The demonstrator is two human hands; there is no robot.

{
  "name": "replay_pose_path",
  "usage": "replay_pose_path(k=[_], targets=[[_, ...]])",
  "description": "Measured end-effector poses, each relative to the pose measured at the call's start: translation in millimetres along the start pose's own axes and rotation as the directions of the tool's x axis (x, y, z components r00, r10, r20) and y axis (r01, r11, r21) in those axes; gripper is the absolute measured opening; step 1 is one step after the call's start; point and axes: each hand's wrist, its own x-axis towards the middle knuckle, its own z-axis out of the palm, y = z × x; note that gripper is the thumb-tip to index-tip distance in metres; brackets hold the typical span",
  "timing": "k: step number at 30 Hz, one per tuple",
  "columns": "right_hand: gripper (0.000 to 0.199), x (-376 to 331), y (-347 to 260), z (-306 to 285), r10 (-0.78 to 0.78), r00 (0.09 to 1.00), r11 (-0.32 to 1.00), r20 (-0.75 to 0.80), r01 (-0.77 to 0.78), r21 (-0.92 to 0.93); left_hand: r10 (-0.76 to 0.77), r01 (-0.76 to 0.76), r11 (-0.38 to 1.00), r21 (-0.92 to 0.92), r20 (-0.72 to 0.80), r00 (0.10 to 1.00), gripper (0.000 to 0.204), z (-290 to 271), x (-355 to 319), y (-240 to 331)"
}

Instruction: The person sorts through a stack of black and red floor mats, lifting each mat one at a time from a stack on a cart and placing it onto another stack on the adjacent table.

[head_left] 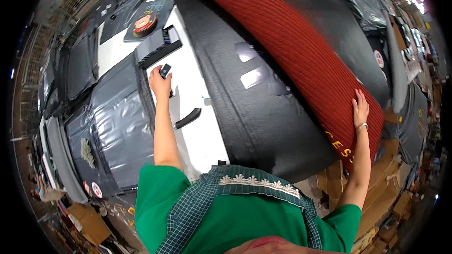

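Left hand (160,83) is out at full reach on the white table (200,136), fingers curled around a small black object (165,70), and that object sits right at the fingertips, partly covered, so what kind of thing it is cannot be told from here. Just below the hand, nearer the body, a black handle-shaped tool (188,118) lies loose on the table, apart from the hand. Above the hand, a dark grey block with a ridged black edge (157,47) rests at the table's far side, and further off a round red and brown patch (144,23) lies on a dark sheet.

Right hand (361,110) now: fingers spread flat, palm pressed onto the red ribbed mat (301,51), holding nothing closed, just bearing down on its near edge. A ring or band shows at the wrist. Yellow lettering runs along the mat's lower edge beside the hand. The mat arches up and away across the top of the view, and it lies on a large black mat (254,117) that carries 2 pale tape strips (252,66) and overhangs the table toward the person.

Left of the table, grey plastic-wrapped bundles (113,122) are stacked. Cardboard boxes (381,197) sit low on the right. The person wears a green top (235,221) with a checked apron.
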Motion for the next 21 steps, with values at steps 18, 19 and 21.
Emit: replay_pose_path(k=[18, 19, 21], targets=[[0.043, -83.9, -124.4, -50.6, 0.117, 0.988, 0.957, 0.097, -0.138, 0.255, -0.002, 0.122, 0.805, -0.58, 0.204, 0.979, 0.024, -90.5, -152.7, 28.4], [0.037, -110.3, -149.7, -59.9, 0.077, 0.996, 0.961, 0.039, -0.084, 0.263, 0.017, 0.127, 0.758, -0.64, 0.214, 0.977, 0.025, -94.7, -161.5, 36.8], [0.029, -166.1, -203.8, -78.8, -0.146, 0.98, 0.981, -0.133, 0.161, 0.109, 0.079, 0.04, 0.724, -0.689, 0.14, 0.987, 0.028, -108.6, -171.7, 55.8]])
